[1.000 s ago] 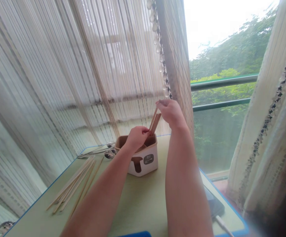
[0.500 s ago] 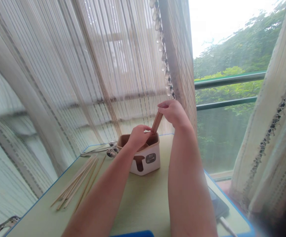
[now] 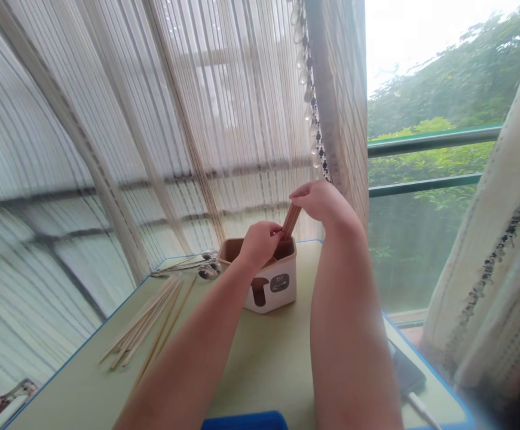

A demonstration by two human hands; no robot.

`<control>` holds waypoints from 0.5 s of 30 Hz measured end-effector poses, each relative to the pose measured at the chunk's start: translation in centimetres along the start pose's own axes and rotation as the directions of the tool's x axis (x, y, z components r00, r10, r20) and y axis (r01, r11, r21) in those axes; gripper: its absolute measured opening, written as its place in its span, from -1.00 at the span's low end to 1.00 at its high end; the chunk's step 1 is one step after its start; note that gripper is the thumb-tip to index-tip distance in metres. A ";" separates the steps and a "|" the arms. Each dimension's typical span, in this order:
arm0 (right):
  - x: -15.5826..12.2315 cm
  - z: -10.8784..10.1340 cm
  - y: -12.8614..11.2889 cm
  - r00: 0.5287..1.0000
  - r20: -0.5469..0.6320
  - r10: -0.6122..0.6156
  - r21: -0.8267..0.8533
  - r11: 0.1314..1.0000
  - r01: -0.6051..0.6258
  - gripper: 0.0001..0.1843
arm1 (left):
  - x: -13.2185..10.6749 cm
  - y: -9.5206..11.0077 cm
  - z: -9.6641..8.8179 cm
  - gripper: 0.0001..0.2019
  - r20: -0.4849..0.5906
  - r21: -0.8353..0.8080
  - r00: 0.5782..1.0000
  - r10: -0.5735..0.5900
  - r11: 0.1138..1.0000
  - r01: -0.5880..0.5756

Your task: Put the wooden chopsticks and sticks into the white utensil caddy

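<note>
A bundle of reddish-brown chopsticks [image 3: 292,220] stands tilted over the right compartment of a white utensil holder [image 3: 282,298] with a brown inside. The fingers of my right hand [image 3: 321,200] are closed around the bundle's upper end. Lower down, my left hand [image 3: 261,243] reaches over the holder, its thumb and fingers pinched at the same bundle near the rim. The lower ends of these chopsticks are hidden behind my left hand and the holder's wall.
Several pale wooden chopsticks [image 3: 146,325] lie loose on the green table [image 3: 260,358] at left. Metal spoons [image 3: 208,271] rest beside the holder. A grey device [image 3: 406,367] with a white cable lies at right, and a blue object [image 3: 244,421] at the front edge. Curtains hang behind.
The camera view has shifted a little, so everything sits slightly further right. The chopstick bundle looks slightly lower in the holder, and my left fingers are closer around it.
</note>
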State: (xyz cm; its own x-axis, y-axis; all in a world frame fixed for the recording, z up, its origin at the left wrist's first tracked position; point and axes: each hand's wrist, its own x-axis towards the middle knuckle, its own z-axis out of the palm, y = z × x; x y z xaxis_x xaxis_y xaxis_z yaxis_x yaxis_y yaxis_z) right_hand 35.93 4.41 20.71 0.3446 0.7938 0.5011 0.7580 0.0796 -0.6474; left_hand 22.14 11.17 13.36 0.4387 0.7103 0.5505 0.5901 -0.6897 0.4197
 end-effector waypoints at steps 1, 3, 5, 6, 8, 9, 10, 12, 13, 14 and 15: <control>-0.1 -0.1 -0.1 1.000 0.003 0.005 0.012 1.000 -0.005 -0.77 | 0.0 0.0 0.0 -0.79 0.000 0.004 1.000 0.011 1.000 -0.011; -0.2 -0.1 -0.1 1.000 0.008 0.011 0.027 1.000 -0.011 -0.77 | 0.0 0.0 0.1 -0.81 -0.013 0.023 1.000 0.022 1.000 -0.022; -0.2 -0.1 -0.1 1.000 0.000 0.014 0.026 1.000 -0.014 -0.78 | -0.1 -0.1 0.1 -0.81 -0.017 0.026 0.999 0.031 0.999 -0.030; -0.2 0.0 -0.1 1.000 -0.010 0.021 0.023 1.000 -0.021 -0.79 | -0.1 -0.1 0.1 -0.81 -0.013 0.021 0.999 0.031 0.999 -0.031; 0.0 0.2 0.1 0.999 -0.040 0.028 0.025 0.999 -0.027 -0.81 | -0.2 -0.1 0.0 -0.80 0.000 0.013 1.000 0.024 1.000 -0.024; 0.1 0.3 0.2 0.998 -0.054 0.029 0.029 0.999 -0.027 -0.82 | -0.3 -0.1 0.0 -0.79 0.006 0.015 1.000 0.015 1.000 -0.015; 0.2 0.3 0.2 0.998 -0.062 0.027 0.032 0.999 -0.025 -0.82 | -0.3 -0.1 -0.1 -0.78 0.011 0.020 1.000 0.006 1.000 -0.006; 0.3 0.4 0.2 0.999 -0.043 0.021 0.023 1.000 -0.020 -0.81 | -0.3 0.0 -0.2 -0.77 0.022 0.040 1.000 -0.007 0.999 0.006; 0.4 0.3 0.1 1.000 -0.022 0.016 0.012 1.000 -0.016 -0.80 | -0.3 0.0 -0.2 -0.76 0.029 0.058 1.000 -0.011 0.998 0.009; 0.4 0.3 -0.1 1.000 -0.006 0.013 -0.005 1.000 -0.013 -0.78 | -0.3 0.1 -0.3 -0.76 0.043 0.080 0.999 -0.014 0.997 0.010; 0.5 0.2 -0.3 1.000 0.003 0.009 -0.032 0.999 -0.009 -0.74 | -0.3 0.3 -0.5 -0.75 0.060 0.108 0.998 -0.014 0.994 0.007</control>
State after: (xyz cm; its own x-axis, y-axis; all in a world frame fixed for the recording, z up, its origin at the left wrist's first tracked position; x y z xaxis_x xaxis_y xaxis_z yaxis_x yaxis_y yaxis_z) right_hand 35.72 4.87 21.01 0.3494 0.7965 0.4934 0.7722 0.0534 -0.6331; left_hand 21.84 10.69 13.67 0.4706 0.7267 0.5004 0.6627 -0.6655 0.3434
